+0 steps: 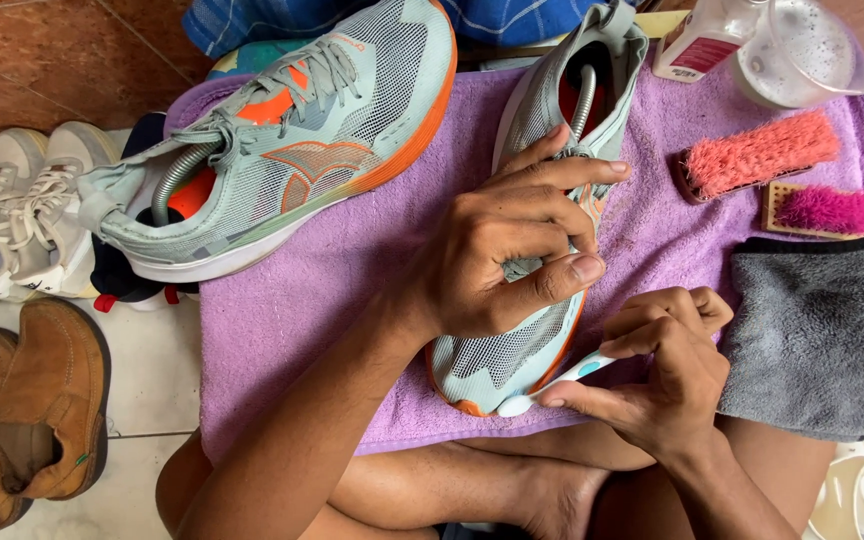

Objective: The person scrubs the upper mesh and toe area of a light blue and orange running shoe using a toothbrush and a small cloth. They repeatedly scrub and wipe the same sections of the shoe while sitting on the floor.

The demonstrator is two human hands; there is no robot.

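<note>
Mint mesh shoe [512, 350] under left hand [502, 250]

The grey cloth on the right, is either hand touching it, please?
No, the grey cloth lies apart; the right hand holds a toothbrush and the left hand grips the shoe.

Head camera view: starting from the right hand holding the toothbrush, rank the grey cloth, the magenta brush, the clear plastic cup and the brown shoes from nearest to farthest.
From the right hand:
1. Grey cloth, just beside it to the right on the purple towel.
2. Magenta brush, above the cloth.
3. Clear plastic cup, at the top right corner.
4. Brown shoes, far left on the floor.
</note>
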